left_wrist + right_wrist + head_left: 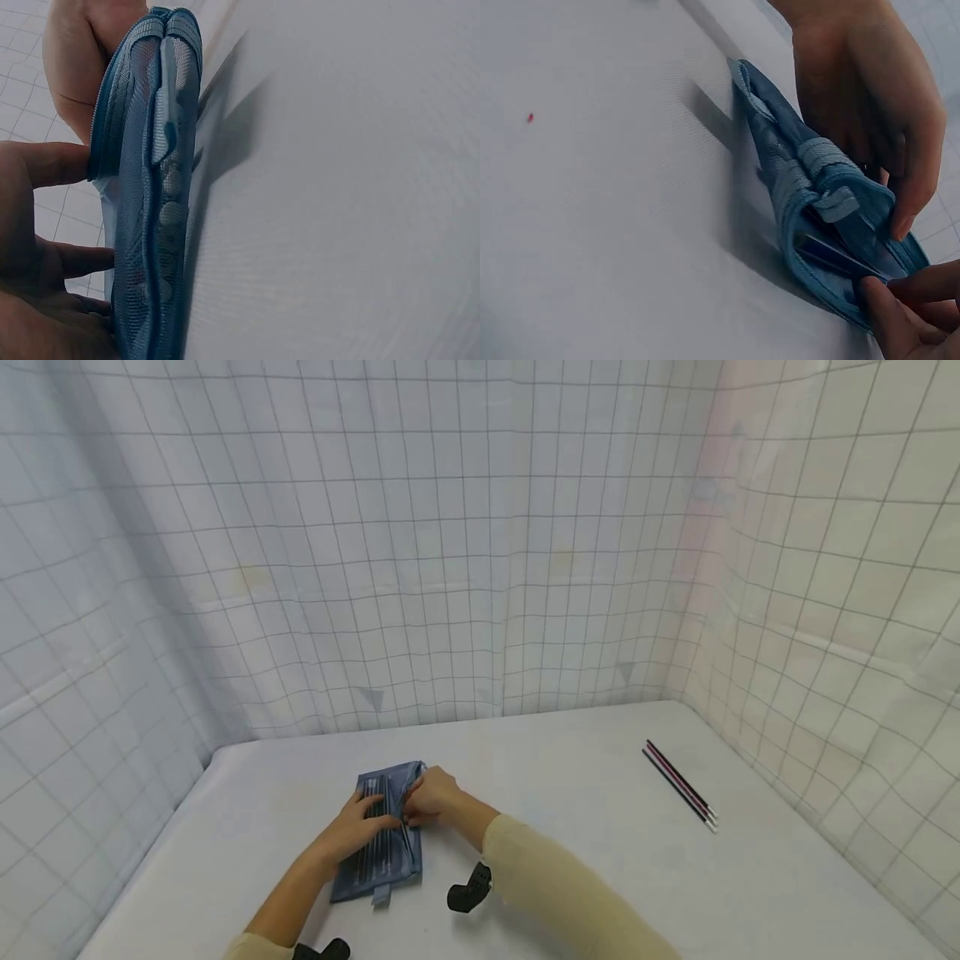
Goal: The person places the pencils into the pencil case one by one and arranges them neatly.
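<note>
A blue mesh zip pouch (397, 860) lies on the white table, with several slender dark sticks (367, 862) showing through its front. Across the pouch rests my left hand (356, 831), fingers spread; in the left wrist view its fingers (60, 163) touch the zip edge and the mesh. At the pouch's right side, my right hand (431, 797) pinches the end of a slim dark blue stick (832, 255). That stick lies within the unzipped opening (810, 281). Its far end is hidden inside, so its exact kind cannot be told.
Several thin dark brush-like sticks (681, 785) with pale tips lie side by side at the table's right. White gridded cloth (465, 543) hangs behind and along both sides. Black wrist devices (470, 890) sit near both wrists. A tiny red speck (530, 118) shows on the table.
</note>
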The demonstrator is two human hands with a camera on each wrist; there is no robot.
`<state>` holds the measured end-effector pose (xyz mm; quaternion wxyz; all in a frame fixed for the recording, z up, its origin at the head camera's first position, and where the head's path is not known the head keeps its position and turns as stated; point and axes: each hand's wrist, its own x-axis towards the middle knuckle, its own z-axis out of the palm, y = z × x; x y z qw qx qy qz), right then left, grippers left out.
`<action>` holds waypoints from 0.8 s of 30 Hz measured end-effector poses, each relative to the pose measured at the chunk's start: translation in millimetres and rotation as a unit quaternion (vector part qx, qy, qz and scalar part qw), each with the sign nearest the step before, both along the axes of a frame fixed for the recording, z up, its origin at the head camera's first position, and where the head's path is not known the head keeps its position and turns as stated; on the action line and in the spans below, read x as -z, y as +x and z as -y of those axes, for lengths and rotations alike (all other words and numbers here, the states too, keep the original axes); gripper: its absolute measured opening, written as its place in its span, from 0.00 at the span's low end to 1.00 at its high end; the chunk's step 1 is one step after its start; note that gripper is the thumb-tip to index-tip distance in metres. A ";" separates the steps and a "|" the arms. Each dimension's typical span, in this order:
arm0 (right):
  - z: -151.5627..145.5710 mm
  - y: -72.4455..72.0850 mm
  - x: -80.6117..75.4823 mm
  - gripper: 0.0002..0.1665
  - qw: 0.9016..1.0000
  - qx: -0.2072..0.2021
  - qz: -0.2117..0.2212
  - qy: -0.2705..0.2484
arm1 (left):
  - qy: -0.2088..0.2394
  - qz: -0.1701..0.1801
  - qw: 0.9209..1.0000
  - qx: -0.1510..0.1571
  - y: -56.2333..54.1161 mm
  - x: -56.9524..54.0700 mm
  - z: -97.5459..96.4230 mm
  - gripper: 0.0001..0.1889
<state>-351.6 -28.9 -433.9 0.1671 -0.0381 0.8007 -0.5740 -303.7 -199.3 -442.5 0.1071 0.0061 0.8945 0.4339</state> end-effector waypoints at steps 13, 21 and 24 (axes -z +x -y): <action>-0.9 -6.1 11.6 0.20 0.964 -0.011 0.165 -0.210 | 0.020 0.003 1.000 0.001 4.0 0.4 -1.0 0.44; -16.1 -9.0 8.7 0.21 0.974 -0.044 0.141 -0.171 | -0.007 -0.008 1.000 -0.007 3.3 0.2 -1.8 0.46; -22.9 -9.3 5.4 0.17 0.975 -0.054 0.139 -0.165 | -0.020 -0.016 1.000 -0.008 2.8 1.2 -1.5 0.47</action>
